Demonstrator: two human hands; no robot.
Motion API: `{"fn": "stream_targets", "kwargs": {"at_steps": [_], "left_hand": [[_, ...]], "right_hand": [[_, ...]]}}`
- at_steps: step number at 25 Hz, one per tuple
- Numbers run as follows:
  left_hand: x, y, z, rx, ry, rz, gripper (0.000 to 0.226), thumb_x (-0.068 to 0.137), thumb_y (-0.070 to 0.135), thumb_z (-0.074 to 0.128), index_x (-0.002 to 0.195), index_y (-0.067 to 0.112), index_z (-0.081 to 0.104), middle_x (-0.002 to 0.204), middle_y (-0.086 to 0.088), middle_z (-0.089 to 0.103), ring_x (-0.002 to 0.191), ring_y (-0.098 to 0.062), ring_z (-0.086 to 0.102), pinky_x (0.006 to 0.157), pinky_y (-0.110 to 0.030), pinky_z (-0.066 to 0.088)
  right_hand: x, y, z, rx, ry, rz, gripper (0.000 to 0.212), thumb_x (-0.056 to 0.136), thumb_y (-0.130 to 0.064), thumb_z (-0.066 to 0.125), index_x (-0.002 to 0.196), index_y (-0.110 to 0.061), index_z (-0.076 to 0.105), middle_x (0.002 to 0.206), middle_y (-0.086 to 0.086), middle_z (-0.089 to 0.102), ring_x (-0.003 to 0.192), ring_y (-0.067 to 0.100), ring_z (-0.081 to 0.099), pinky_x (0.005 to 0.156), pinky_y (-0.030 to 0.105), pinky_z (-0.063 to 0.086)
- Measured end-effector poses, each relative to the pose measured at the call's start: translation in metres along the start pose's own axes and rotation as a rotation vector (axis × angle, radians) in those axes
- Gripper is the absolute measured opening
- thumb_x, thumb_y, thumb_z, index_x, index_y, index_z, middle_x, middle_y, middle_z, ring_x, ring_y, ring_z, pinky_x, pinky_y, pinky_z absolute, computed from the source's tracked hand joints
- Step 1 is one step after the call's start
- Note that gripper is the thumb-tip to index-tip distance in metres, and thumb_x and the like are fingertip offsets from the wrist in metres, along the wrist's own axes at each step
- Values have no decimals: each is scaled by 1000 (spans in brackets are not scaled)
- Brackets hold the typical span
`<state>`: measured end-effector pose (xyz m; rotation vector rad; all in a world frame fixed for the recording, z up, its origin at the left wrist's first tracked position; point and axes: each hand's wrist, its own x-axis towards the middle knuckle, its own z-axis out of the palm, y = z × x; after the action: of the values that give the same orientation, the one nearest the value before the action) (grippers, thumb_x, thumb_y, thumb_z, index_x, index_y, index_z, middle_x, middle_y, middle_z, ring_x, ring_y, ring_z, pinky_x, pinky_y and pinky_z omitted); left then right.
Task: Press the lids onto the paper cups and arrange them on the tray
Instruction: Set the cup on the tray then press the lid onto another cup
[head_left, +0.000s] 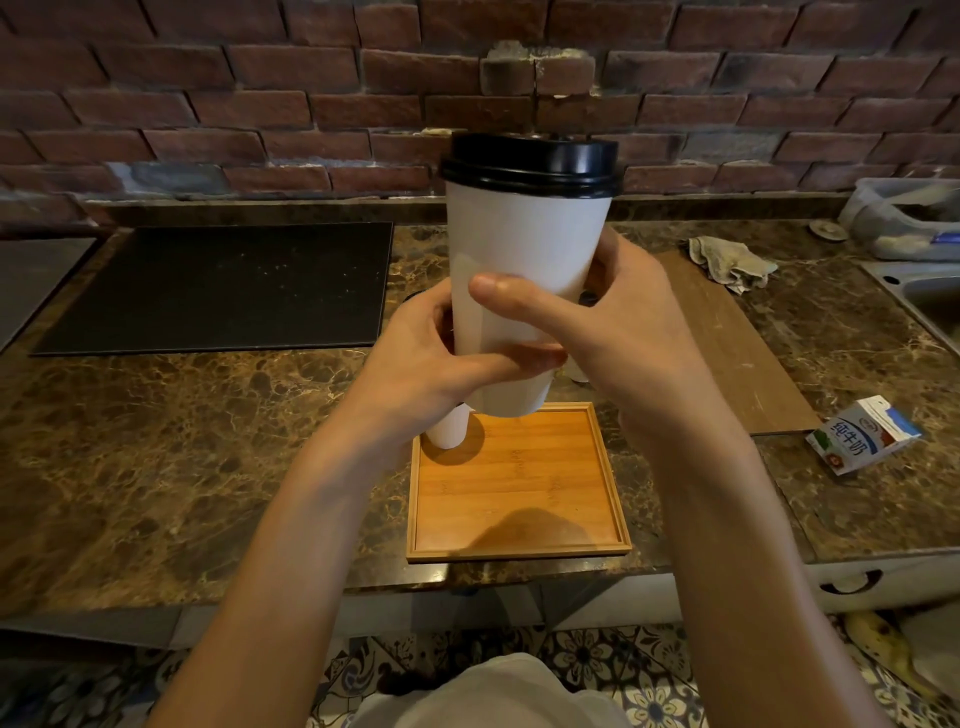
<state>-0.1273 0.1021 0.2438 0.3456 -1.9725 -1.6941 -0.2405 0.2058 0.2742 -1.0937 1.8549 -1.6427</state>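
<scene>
Paper cup (527, 244) front and centre, held up off the counter with its black lid (530, 161) on top. From this angle the lid's rim looks level all the way round, so I judge the pressing done for this one. Both hands are on the lower half of the cup: the left hand (415, 358) wraps it from the left with the thumb laid across the front, and the right hand (623, 332) wraps it from the right with its thumb a little higher. That's a full two-handed hold with the fingers curled round the wall.

Directly below, in the lower middle of the frame, sits the wooden tray (519, 493). A second cup (449, 431) stands at its upper-left corner, with only the base showing under the left wrist, so I can't tell if it has a lid. A bit of white peeks out behind the right hand; what it is, I can't say.

So this is the placing step. The next move calls for lowering the cup straight down onto bare wood beside its neighbour, base flat and inside the raised edge. The grip should be light, since a paper wall will likely buckle if squeezed.
</scene>
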Motion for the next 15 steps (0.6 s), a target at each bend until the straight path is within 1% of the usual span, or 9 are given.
{"fn": "stream_targets", "kwargs": {"at_steps": [4,5,7,9,12,15], "left_hand": [[1,3,-4,-6,-41,-18,45,64,39,78,107,35,61,99,14,70,95,-4,66,71,-12,52],[1,3,-5,-3,-55,-24,45,65,39,77,108,34,62,101,12,70,96,-5,66,73,-13,52],[1,3,-6,-24,-97,-34,44,67,37,76,109,33,62,102,10,70,99,-8,66,74,-16,52],[0,5,-7,-68,-136,-48,43,68,35,74,109,33,61,102,11,71,99,-8,67,73,-15,52],[0,5,-7,-96,-173,-60,46,66,33,73,110,30,59,99,15,71,95,-4,67,71,-13,52],[0,3,-5,-102,-170,-62,49,65,31,74,112,28,59,100,15,70,97,-4,67,72,-14,52]], "right_hand": [[0,-2,-5,99,-60,7,59,68,-38,81,120,-24,59,106,-7,69,97,6,68,73,20,57],[1,-1,-6,120,-82,15,57,68,-37,80,119,-24,59,106,-7,69,97,7,68,73,21,57],[3,1,-8,172,-136,42,56,70,-34,77,121,-19,60,109,-1,70,100,13,69,77,27,58],[4,4,-11,222,-187,79,55,73,-32,75,123,-16,59,113,5,70,104,21,68,82,34,57],[6,7,-14,258,-246,101,47,74,-29,73,119,-20,62,112,3,71,104,19,69,79,29,56],[6,9,-16,245,-264,107,50,74,-28,73,121,-19,60,114,3,70,106,20,68,81,31,56]]}}
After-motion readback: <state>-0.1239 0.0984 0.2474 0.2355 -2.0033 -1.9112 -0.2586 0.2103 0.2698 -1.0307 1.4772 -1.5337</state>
